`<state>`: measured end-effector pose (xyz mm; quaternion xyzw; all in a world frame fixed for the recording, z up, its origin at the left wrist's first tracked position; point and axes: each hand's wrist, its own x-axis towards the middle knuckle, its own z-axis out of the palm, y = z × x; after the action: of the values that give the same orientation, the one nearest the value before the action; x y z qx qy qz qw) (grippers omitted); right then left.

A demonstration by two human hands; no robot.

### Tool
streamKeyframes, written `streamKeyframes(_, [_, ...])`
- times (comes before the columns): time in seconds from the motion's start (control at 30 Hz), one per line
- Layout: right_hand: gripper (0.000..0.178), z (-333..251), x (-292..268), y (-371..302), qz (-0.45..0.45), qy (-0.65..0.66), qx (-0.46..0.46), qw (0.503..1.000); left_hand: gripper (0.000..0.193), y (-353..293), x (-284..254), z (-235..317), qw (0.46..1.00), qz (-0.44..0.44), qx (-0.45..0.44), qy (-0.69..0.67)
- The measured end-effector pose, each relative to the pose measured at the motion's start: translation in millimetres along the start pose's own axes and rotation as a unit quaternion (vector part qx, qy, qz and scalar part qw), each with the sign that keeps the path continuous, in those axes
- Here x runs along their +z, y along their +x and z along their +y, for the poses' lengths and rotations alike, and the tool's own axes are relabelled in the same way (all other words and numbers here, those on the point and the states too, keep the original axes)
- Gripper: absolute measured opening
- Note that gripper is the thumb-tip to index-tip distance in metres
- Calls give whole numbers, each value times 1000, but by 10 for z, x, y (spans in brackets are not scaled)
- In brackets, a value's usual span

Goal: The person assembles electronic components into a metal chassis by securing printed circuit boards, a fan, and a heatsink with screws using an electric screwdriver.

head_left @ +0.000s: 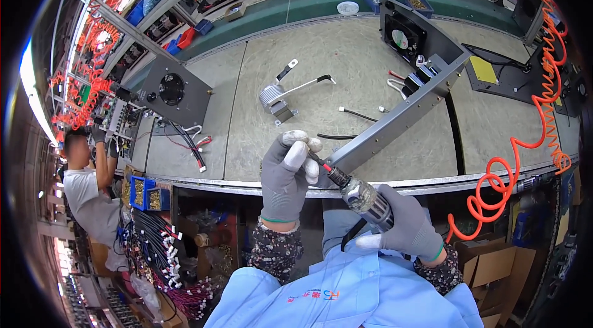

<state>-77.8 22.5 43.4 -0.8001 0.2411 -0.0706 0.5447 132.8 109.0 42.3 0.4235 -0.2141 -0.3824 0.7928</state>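
My right hand (pixel 411 223), in a grey glove, is wrapped round a power screwdriver (pixel 365 201) above the near table edge. The tool tilts up to the left, its bit pointing at my left hand (pixel 287 173). That hand, in a grey glove with white fingertips, is pinched together beside the bit. Whatever lies between its fingertips is too small or hidden to name. Just beyond the hands stands a grey metal chassis (pixel 389 124) with a black fan (pixel 403 34) and loose cables. Left of it on the table sits a wound metal coil (pixel 272 96) with a lead.
Another fan-fitted grey unit (pixel 179 90) stands at the left, near a person (pixel 92 186) at work. Orange coiled air hoses (pixel 494 195) hang at the right. Blue bins of screws (pixel 148 195) and cable bundles (pixel 157 241) are at lower left. A cardboard box (pixel 500 269) is at lower right.
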Motion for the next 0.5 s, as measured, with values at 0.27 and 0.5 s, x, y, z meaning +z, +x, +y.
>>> streamKeyframes(0.27, [69,67,24,116,-141,331,11,933,17,-27,-48,-7,998,-44,38,8])
streamKeyframes(0.5, [72,171,-14,58,-200,460,34,865,68,220,-15,-10,972,-146,132,131])
